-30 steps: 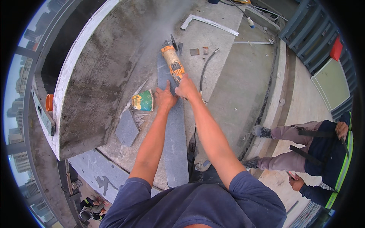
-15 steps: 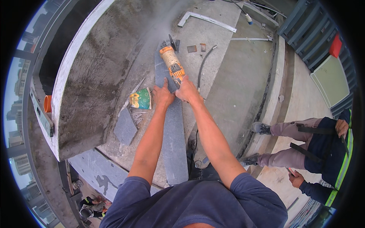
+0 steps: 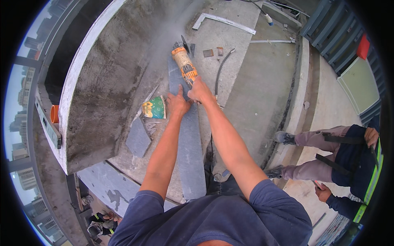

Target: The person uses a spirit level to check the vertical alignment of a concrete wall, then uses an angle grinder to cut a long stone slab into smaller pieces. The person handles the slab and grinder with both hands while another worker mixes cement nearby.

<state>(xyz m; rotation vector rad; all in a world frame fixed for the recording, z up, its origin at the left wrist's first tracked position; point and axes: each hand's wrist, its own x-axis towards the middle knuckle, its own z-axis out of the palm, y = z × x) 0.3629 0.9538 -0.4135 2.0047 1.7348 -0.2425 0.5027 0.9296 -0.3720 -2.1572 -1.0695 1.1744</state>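
My right hand (image 3: pixel 200 90) is wrapped round the rear of an orange angle grinder (image 3: pixel 184 65). Its disc (image 3: pixel 185 43) stands on edge at the far end of a long grey stone slab (image 3: pixel 189 143), and pale dust drifts up around it. Fingers spread, my left hand (image 3: pixel 178 103) presses flat on the slab just behind the grinder. A small dark offcut (image 3: pixel 193 50) lies right of the disc. The spot where disc meets stone is partly hidden by the tool.
Left of the slab are a green-and-yellow bag (image 3: pixel 155 108) and a broken slate piece (image 3: pixel 138 137), below a curved concrete wall (image 3: pixel 98 86). A metal square (image 3: pixel 225 22) and a black cable (image 3: pixel 220 74) lie beyond. A person (image 3: pixel 324 156) holding a phone stands at right.
The grinder's rear and my right hand have shifted slightly up and left. My left hand stays on the slab. The whole view has moved a little.
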